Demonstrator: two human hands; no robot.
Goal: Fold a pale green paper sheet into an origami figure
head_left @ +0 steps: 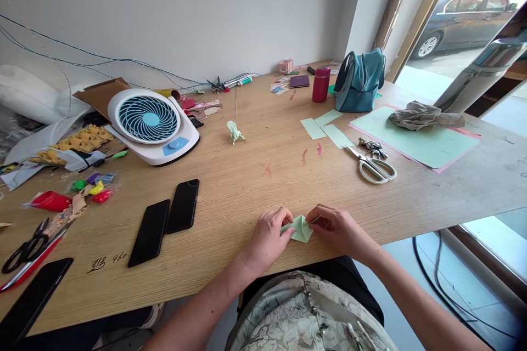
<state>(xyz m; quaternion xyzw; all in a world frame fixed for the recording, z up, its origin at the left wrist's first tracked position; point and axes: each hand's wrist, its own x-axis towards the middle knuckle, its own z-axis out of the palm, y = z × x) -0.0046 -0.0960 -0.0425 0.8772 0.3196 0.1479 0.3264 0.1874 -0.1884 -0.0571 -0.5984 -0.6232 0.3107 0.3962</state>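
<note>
Near the table's front edge, a small folded piece of light green paper (302, 228) is held between my two hands. My left hand (272, 234) pinches its left side, thumb on top and fingers curled behind. On the opposite side, my right hand (335, 228) grips the right corner with thumb and fingertips, which are partly hidden. Creases run through the paper's middle, and a flap points toward me. Farther back on the table stands a folded light green paper figure (235, 132).
Right of centre lie green paper strips (338, 136), white-handled scissors (376, 170), keys (373, 147) and green sheets (420, 140). A red flask (321, 85) and teal bag (360, 82) stand behind. To the left are a white fan (152, 126) and black phones (183, 205).
</note>
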